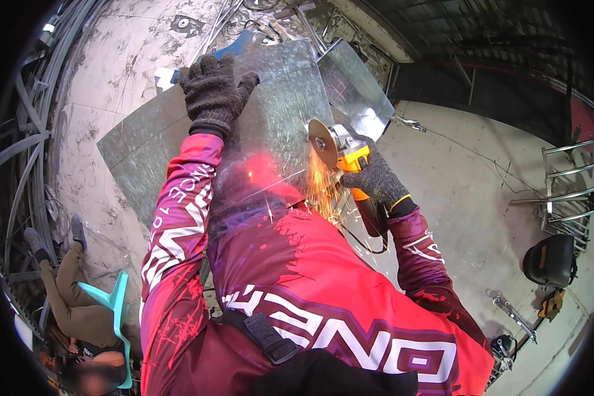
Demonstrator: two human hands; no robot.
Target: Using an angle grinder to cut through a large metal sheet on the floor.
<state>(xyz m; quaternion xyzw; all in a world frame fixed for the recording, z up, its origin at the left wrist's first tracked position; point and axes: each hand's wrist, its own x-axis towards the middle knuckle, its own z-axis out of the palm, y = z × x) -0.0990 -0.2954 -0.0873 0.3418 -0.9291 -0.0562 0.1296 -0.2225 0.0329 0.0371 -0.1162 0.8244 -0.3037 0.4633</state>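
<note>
My right hand, in a dark grey knit glove, grips a yellow angle grinder. Its brown disc stands upright at the right edge of a large grey sheet of metal. Orange sparks spray from the disc down toward my body. Gloved the same way, my left hand lies flat on the sheet's upper left part, fingers stretched and thumb out. Thin straight lines run across the sheet. Whether the disc is cutting through the metal cannot be made out.
A shinier metal piece lies beyond the sheet's right edge. Metal strips crowd the far left. A person sits on a turquoise chair at lower left. A metal ladder-like frame and a black welding helmet are at right.
</note>
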